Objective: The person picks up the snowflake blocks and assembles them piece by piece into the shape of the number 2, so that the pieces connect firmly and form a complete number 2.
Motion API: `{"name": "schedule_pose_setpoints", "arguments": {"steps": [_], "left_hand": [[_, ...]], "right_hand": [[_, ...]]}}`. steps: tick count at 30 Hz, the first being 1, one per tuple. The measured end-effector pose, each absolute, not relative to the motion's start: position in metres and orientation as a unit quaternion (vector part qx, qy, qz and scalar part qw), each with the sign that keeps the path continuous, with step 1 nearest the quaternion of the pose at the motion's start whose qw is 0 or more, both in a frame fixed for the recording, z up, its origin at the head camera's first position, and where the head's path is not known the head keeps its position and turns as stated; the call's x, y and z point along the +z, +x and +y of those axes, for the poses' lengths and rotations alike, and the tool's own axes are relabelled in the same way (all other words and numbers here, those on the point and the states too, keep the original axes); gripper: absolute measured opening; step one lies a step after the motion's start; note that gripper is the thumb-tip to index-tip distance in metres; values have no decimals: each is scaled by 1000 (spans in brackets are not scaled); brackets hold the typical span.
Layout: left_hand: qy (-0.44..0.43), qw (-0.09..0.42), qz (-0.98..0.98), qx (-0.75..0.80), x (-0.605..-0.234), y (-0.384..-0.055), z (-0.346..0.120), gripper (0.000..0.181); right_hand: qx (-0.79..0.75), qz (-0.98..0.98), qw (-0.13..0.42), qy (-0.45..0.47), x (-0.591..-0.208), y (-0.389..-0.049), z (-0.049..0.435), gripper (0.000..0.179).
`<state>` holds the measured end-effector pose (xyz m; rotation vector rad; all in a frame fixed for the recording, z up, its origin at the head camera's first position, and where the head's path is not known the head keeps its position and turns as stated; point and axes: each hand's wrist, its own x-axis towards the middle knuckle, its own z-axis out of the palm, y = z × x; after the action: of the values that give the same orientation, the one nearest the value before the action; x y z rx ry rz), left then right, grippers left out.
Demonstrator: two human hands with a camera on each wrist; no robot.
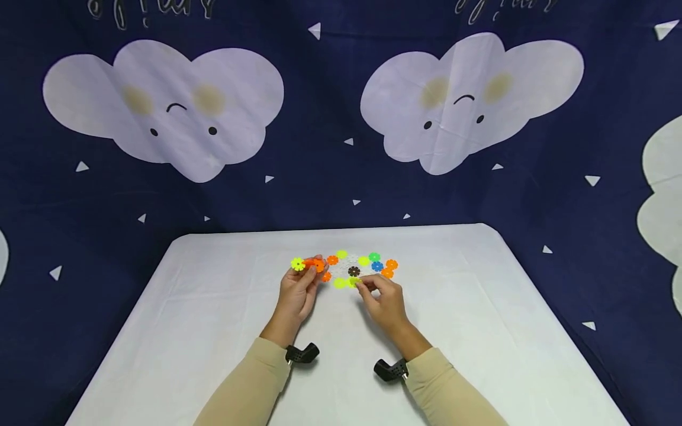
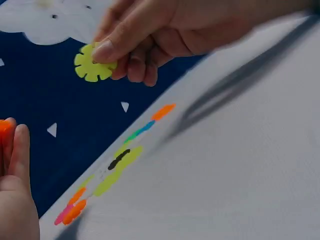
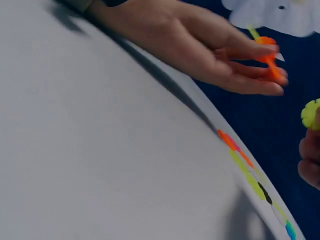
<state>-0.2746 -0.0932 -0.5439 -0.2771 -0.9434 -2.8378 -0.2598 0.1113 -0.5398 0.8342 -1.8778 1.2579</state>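
My left hand (image 1: 295, 294) holds a joined piece of notched, flower-shaped plastic discs between thumb and fingers. An orange disc (image 1: 318, 265) shows at the fingertips, and a yellow disc (image 1: 298, 264) sticks out at the piece's left end. To the right, above the table, my right hand (image 1: 387, 303) pinches a single yellow-green disc (image 2: 92, 64) between thumb and index finger. The two hands are apart. In the right wrist view the thumb presses the orange part (image 3: 266, 42) of the joined piece; the fingers partly hide how its discs connect.
Loose discs lie in a patch beyond the hands on the white table (image 1: 213, 331): orange (image 1: 391, 264), blue (image 1: 377, 266), green (image 1: 375, 257), black (image 1: 354, 271), yellow, white and pink ones. A dark blue cloth (image 1: 319, 201) with printed clouds hangs behind the table.
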Motion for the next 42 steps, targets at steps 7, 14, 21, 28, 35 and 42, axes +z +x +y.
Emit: {"name": "schedule_pose_setpoints", "arguments": {"steps": [7, 14, 21, 28, 35, 42], "left_hand": [[-122, 11, -403, -907, -547, -266, -88, 23], [-132, 12, -407, -904, -546, -265, -83, 24], [-154, 6, -428, -890, -546, -266, -82, 23], [-158, 18, -440, -884, -548, -265, -78, 24], [-129, -16, -436, -891, -546, -262, -77, 37], [-110, -52, -482, -868, -545, -264, -76, 44]], "right_hand": [[484, -719, 355, 350, -536, -257, 100, 20], [479, -715, 364, 357, -535, -258, 100, 20], [473, -717, 368, 356, -536, -256, 98, 19], [506, -712, 363, 325, -536, -253, 94, 18], [484, -719, 377, 326, -535, -256, 98, 26], [472, -726, 375, 331, -539, -261, 106, 28]]}}
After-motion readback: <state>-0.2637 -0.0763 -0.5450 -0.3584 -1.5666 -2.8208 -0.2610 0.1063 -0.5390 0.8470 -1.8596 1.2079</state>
